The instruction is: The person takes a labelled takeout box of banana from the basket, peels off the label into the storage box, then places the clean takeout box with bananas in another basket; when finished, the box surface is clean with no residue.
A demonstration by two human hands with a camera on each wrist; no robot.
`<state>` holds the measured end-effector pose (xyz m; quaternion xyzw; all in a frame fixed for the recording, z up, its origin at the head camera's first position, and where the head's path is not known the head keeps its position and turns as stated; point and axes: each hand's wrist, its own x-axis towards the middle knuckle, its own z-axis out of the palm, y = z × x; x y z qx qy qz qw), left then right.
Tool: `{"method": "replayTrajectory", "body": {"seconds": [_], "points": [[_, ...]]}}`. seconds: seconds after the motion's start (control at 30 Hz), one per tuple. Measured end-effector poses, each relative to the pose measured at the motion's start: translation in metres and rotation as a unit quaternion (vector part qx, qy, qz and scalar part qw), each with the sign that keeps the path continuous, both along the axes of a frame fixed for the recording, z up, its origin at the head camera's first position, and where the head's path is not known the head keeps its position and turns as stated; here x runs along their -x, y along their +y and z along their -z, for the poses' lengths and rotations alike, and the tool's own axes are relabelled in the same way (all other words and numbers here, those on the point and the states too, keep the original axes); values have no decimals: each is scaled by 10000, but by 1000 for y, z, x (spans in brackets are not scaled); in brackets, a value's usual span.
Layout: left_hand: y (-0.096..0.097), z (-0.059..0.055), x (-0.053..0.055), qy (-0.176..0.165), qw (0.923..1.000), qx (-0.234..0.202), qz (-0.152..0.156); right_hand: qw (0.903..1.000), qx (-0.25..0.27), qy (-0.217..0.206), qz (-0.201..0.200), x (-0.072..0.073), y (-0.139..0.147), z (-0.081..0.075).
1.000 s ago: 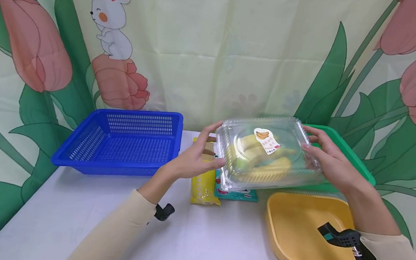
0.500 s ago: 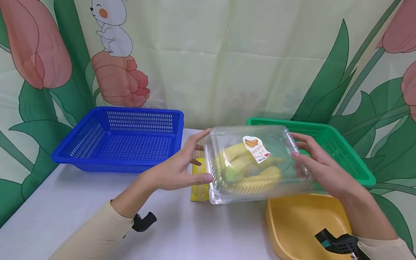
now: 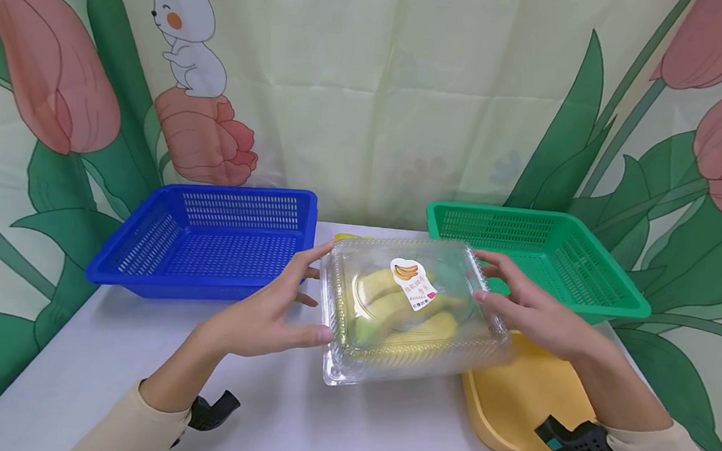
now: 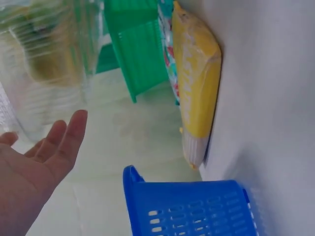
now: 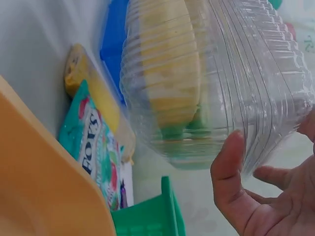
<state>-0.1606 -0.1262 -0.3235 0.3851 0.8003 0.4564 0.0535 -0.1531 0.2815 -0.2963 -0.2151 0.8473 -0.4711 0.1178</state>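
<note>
A clear plastic clamshell box [image 3: 415, 354] of bananas [image 3: 383, 315] is held above the white table, tilted, with a banana label [image 3: 414, 284] on its lid. At its left end my left hand [image 3: 258, 319] has the thumb and fingers spread, touching the rim. In the left wrist view these fingers [image 4: 71, 140] look nearly straight beside the box [image 4: 59, 93]. My right hand [image 3: 534, 313] grips the other end, thumb over the lid edge and fingers behind. The right wrist view shows this thumb [image 5: 230, 169] against the ribbed wall [image 5: 236, 98].
A blue basket [image 3: 210, 290] stands at the back left and a green basket [image 3: 614, 303] at the back right. The yellow-orange tray [image 3: 479, 422] is at front right, partly under the box. Behind the box lie a yellow packet [image 4: 199, 73] and a teal FOX'S packet [image 5: 78, 123].
Both hands have brought the box toward me and to the left, away from the green basket. The box now covers most of the yellow packet in the head view.
</note>
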Motion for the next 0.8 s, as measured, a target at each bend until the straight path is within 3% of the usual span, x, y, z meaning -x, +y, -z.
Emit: {"method": "replayTrajectory", "body": {"seconds": [0.3,0.6,0.8], "points": [[-16,2,-18,-379,9992,118,-95,9993,-244,-203,-193,-5,-7,4],[-22,8,-20,-525,9986,-80,9,9968,-452,-432,-505,-12,-6,6],[-27,12,-19,-656,9976,-140,170,9939,36,-459,-1005,-20,-5,12]]}}
